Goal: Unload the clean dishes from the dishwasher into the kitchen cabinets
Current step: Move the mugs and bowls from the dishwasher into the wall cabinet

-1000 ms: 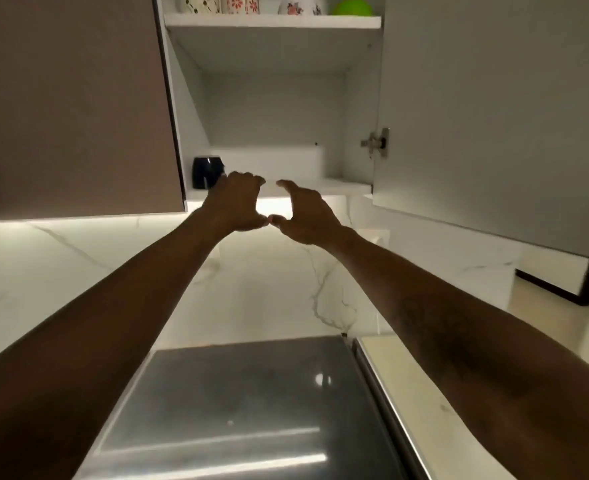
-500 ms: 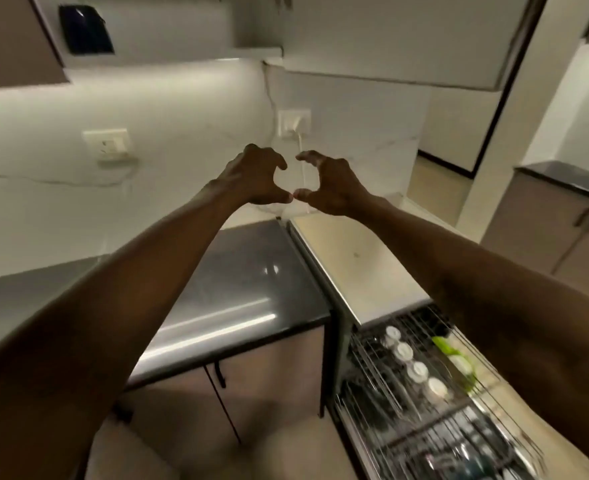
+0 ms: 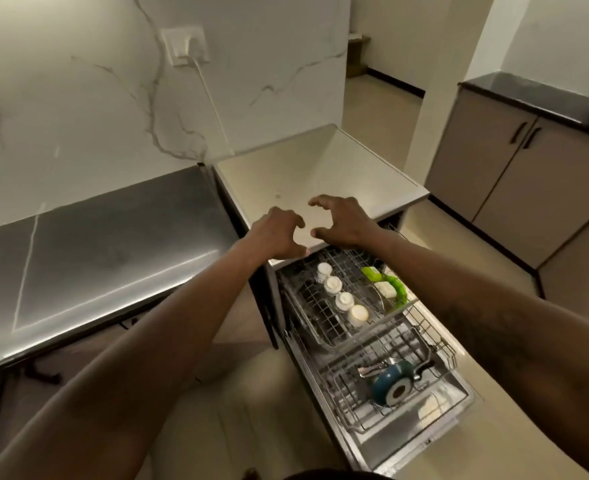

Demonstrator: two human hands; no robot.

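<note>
Head view: the unloading looks far from done, since everything seen waits to go to the cabinets. Right of centre the dishwasher (image 3: pixel 400 441) stands open with both racks out. The upper rack (image 3: pixel 315 313) carries a row of four white cups (image 3: pixel 344 301), upside down, and a green item (image 3: pixel 395 289) with a white piece I cannot name. The lower rack (image 3: pixel 438 344), lower right, holds a blue pan (image 3: pixel 392 382). Mid-frame, the left grip (image 3: pixel 279 233) and right grip (image 3: pixel 346 221) hover over the pale bench (image 3: pixel 321 168), fingers loosely curled, holding nothing.

Left hand (image 3: pixel 279 233) and right hand (image 3: pixel 346 220) dropped from cabinet to above dishwasher (image 3: pixel 390 441).
</note>
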